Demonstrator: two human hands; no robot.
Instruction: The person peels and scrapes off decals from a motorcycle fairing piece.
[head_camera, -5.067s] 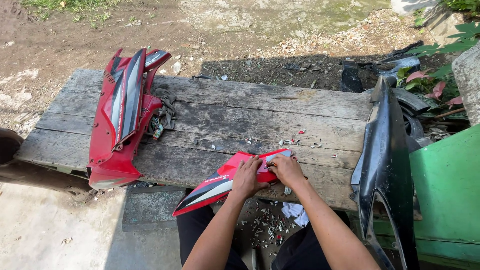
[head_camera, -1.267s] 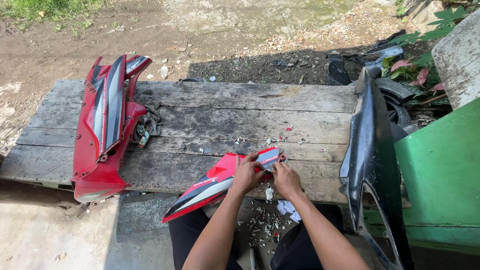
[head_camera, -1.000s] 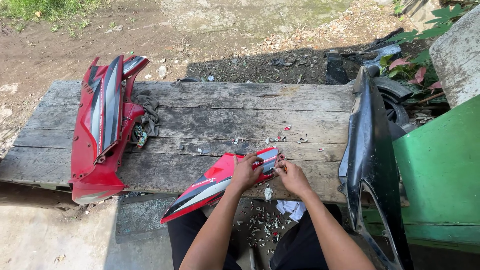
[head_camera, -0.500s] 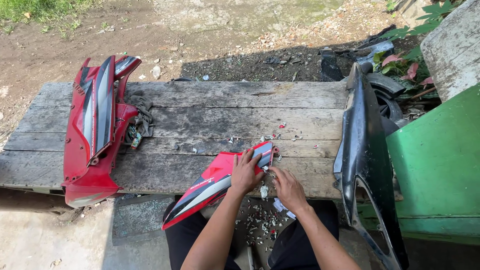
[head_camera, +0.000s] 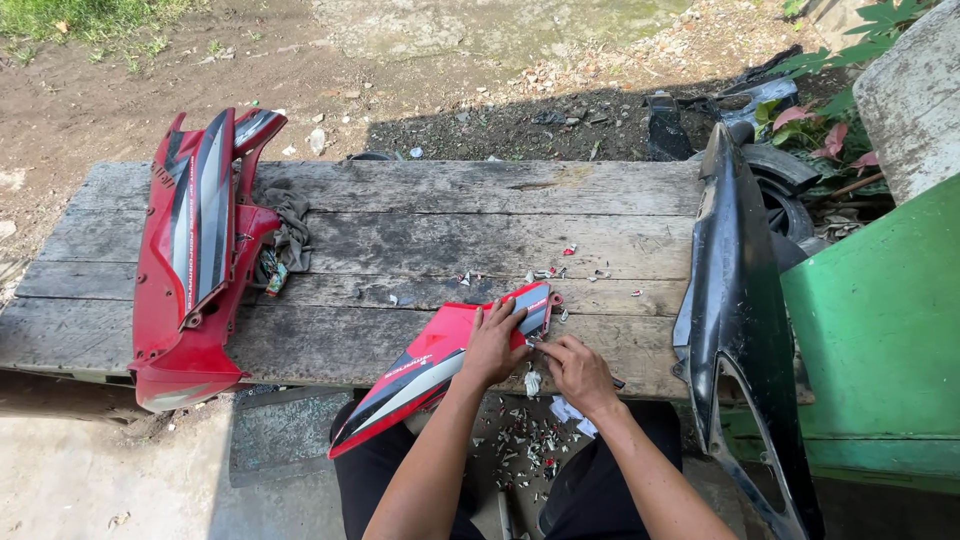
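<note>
Weathered wooden bench (head_camera: 400, 230) outdoors on dirt — left hand (head_camera: 493, 345) fingers clamped on red panel (head_camera: 440, 365), right hand (head_camera: 578, 372) fingers pinched together.

At the near edge of the weathered wooden counter (head_camera: 420, 235), the left hand (head_camera: 492, 347) presses down on a small red fairing panel (head_camera: 440, 365) that juts out over the edge, while the right hand (head_camera: 578, 372) works just beside its striped upper end, fingers curled. A bigger red fairing (head_camera: 195, 255) lies across the counter's left end with a dark rag (head_camera: 285, 240) touching it, a long black panel (head_camera: 740, 310) leans at the right end, and scraps (head_camera: 545, 273) dot the boards near the hands.
</note>
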